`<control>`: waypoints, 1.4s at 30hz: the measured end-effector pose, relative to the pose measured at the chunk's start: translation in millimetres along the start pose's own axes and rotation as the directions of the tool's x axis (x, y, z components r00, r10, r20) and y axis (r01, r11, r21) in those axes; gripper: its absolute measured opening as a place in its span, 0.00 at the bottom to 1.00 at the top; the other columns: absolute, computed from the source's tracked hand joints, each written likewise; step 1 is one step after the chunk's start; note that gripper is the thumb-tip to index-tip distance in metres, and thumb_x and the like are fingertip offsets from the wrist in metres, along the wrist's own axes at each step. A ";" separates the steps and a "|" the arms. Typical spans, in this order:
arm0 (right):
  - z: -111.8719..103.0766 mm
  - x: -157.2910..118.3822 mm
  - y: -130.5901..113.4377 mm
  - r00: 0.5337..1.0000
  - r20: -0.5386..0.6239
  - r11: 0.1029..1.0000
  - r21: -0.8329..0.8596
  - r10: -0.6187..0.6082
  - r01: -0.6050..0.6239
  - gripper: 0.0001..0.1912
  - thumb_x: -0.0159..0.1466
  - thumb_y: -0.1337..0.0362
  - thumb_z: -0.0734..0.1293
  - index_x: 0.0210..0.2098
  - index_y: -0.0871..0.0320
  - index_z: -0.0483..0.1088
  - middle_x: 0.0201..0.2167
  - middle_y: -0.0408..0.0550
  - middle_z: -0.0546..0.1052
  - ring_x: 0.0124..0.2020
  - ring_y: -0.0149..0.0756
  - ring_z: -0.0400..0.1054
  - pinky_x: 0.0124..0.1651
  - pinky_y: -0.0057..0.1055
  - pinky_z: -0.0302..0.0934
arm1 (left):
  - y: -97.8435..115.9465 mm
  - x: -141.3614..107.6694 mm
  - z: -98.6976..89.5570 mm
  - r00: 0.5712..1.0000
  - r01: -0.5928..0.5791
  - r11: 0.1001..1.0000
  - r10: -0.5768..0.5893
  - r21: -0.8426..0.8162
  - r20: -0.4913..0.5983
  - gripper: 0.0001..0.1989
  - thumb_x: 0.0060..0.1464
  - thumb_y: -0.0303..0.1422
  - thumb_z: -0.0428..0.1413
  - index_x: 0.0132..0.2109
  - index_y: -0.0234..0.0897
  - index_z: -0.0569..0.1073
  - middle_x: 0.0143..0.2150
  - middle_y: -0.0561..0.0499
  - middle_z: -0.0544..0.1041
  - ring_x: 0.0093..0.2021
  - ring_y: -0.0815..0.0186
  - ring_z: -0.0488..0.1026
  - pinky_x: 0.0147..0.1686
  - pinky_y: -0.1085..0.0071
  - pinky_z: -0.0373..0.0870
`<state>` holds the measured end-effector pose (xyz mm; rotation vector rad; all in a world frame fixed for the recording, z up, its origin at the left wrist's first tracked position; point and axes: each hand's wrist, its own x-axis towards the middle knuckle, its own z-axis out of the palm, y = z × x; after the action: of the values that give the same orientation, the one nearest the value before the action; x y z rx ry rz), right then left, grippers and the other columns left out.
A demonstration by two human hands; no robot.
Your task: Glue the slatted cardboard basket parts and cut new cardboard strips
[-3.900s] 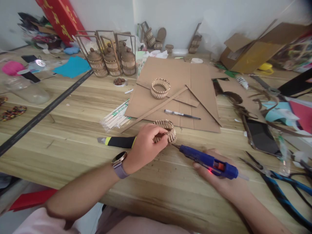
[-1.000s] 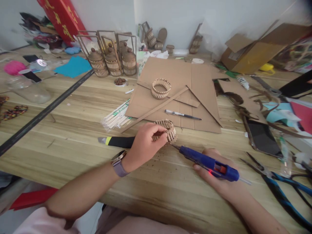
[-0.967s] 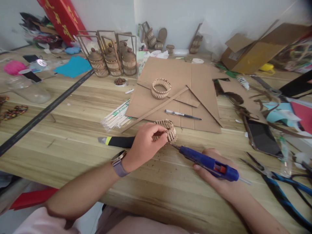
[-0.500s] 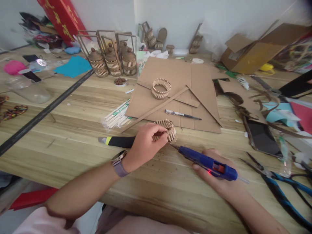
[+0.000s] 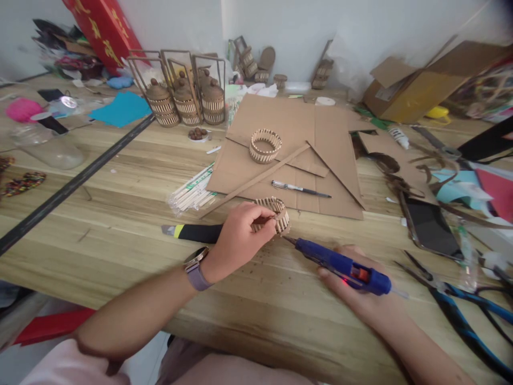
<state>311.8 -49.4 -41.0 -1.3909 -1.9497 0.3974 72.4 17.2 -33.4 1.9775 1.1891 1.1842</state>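
Observation:
My left hand, with a watch on the wrist, pinches the near side of a small ring of wooden sticks just above the table. In my right hand is a blue glue gun, its tip pointing left, close to the ring's lower right edge. A second stick ring stands on the cardboard sheet. Below it lie a cardboard strip and a pen. Partly behind my left hand is a black-handled knife.
Finished lantern-like pieces stand at the back left, near a dish of brown beads. Packed sticks lie left of the cardboard. To the right are a phone, pliers and an open box.
The glue gun has shifted very slightly to the right, its tip a little farther from the ring. My left hand and the ring have stayed almost still.

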 end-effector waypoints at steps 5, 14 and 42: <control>-3.7 -1.5 4.3 0.998 0.011 0.998 -0.012 0.064 -0.064 0.18 0.64 0.52 0.69 0.22 0.51 0.63 0.19 0.40 0.68 0.23 0.37 0.66 0.28 0.34 0.61 | 0.1 0.7 0.5 1.000 -0.004 1.000 0.004 -0.001 -0.003 0.05 0.57 0.26 0.56 0.37 0.37 0.77 0.36 0.50 0.80 0.38 0.64 0.76 0.41 0.67 0.72; -4.0 -0.6 -2.1 0.999 0.036 0.998 0.057 0.038 -0.040 0.14 0.65 0.55 0.68 0.25 0.51 0.66 0.23 0.41 0.70 0.25 0.37 0.67 0.30 0.34 0.62 | 4.6 -0.5 0.4 0.996 -0.066 0.998 0.065 0.012 0.055 0.06 0.58 0.25 0.55 0.37 0.37 0.77 0.35 0.51 0.80 0.39 0.63 0.75 0.43 0.65 0.70; 3.7 -5.9 -7.7 0.985 -0.017 0.982 0.078 0.171 -0.169 0.17 0.65 0.51 0.67 0.24 0.51 0.65 0.25 0.44 0.72 0.31 0.41 0.69 0.35 0.37 0.64 | 3.9 -5.0 4.2 0.989 -0.123 0.991 0.118 0.044 0.087 0.05 0.59 0.25 0.57 0.38 0.38 0.77 0.36 0.50 0.80 0.42 0.61 0.75 0.47 0.62 0.70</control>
<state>305.0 -57.2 -41.1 -1.5108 -1.7832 0.5273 76.6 10.9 -34.3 2.1411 1.0793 1.1268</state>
